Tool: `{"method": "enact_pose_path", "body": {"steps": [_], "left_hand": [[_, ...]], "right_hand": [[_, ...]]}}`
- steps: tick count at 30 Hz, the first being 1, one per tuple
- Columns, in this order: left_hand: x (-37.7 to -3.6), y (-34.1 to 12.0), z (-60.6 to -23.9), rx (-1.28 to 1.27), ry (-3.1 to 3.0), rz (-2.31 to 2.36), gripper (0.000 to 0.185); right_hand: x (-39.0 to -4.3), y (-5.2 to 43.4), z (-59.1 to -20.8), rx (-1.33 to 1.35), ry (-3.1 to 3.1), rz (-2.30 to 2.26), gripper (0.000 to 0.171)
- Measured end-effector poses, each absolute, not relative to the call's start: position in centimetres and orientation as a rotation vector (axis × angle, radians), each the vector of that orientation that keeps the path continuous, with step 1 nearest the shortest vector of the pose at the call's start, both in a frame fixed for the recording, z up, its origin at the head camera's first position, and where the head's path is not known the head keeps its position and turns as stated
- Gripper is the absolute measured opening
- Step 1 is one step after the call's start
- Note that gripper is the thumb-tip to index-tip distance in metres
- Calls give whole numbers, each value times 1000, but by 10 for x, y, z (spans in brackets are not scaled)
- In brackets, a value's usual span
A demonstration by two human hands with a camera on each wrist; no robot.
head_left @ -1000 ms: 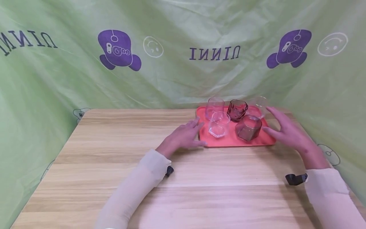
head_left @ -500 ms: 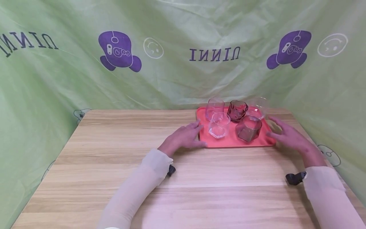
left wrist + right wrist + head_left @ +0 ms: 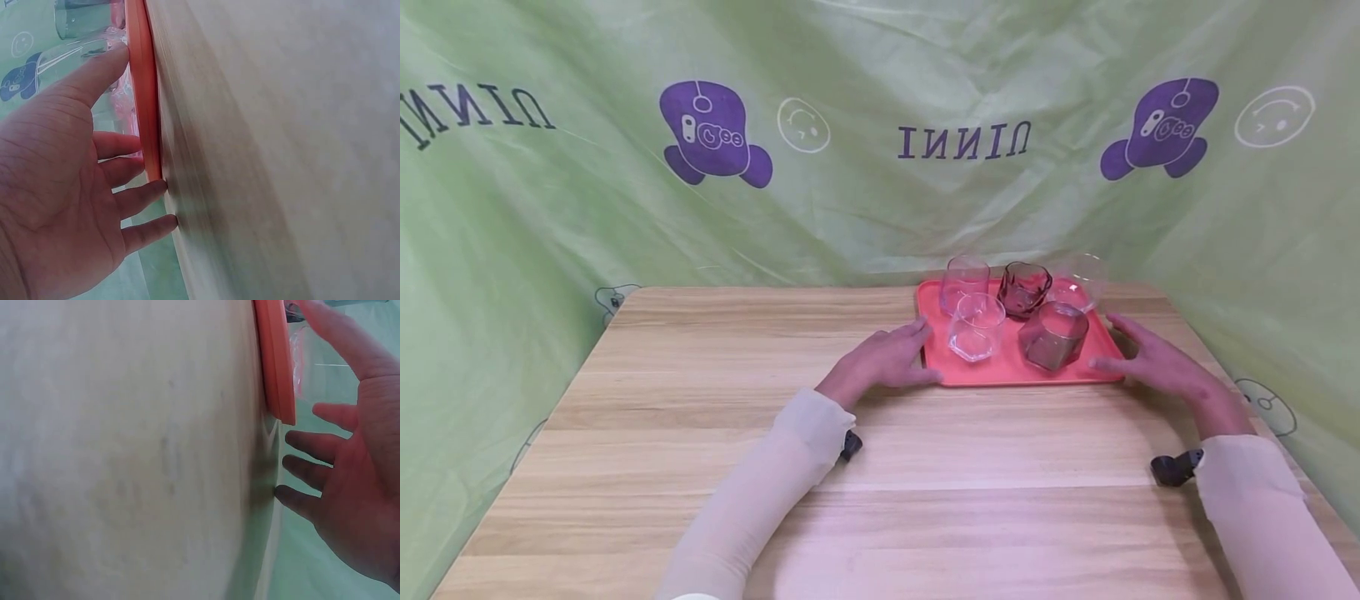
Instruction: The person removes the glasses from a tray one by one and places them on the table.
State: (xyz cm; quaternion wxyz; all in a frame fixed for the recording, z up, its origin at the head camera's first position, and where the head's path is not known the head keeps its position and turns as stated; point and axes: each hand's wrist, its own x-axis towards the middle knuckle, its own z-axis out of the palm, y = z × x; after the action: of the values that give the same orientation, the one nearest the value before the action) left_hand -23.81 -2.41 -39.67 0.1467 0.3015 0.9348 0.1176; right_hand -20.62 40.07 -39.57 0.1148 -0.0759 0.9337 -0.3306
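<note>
A red tray (image 3: 1007, 371) lies at the back right of the wooden table and bears several glasses. At its front stand a clear glass (image 3: 973, 346) and a smoky dark glass (image 3: 1054, 337). Behind them are a dark faceted glass (image 3: 1022, 293), a clear glass at left (image 3: 964, 279) and another at right (image 3: 1078, 287). My left hand (image 3: 880, 360) touches the tray's left side with outstretched fingers (image 3: 131, 167), its thumb at the rim. Beside the right end, my right hand (image 3: 1165, 371) has its fingers spread; they look apart from the tray in the right wrist view, its thumb over the rim.
The wooden table (image 3: 700, 417) stretches left and in front of the tray. A green printed curtain (image 3: 850, 192) hangs close behind the tray and along both sides. The table's right edge runs near the right forearm.
My right hand has come down toward the tray's right end, its fingers lower and farther forward of the back right glass. The left hand has barely shifted; tray and glasses stay put.
</note>
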Motion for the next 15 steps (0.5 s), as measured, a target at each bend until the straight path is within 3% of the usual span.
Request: {"method": "enact_pose_path", "body": {"steps": [15], "left_hand": [[-241,-23,-398,838,2673,335,91]], "right_hand": [[-209,403,-405,-246,2717,-935,113]]}}
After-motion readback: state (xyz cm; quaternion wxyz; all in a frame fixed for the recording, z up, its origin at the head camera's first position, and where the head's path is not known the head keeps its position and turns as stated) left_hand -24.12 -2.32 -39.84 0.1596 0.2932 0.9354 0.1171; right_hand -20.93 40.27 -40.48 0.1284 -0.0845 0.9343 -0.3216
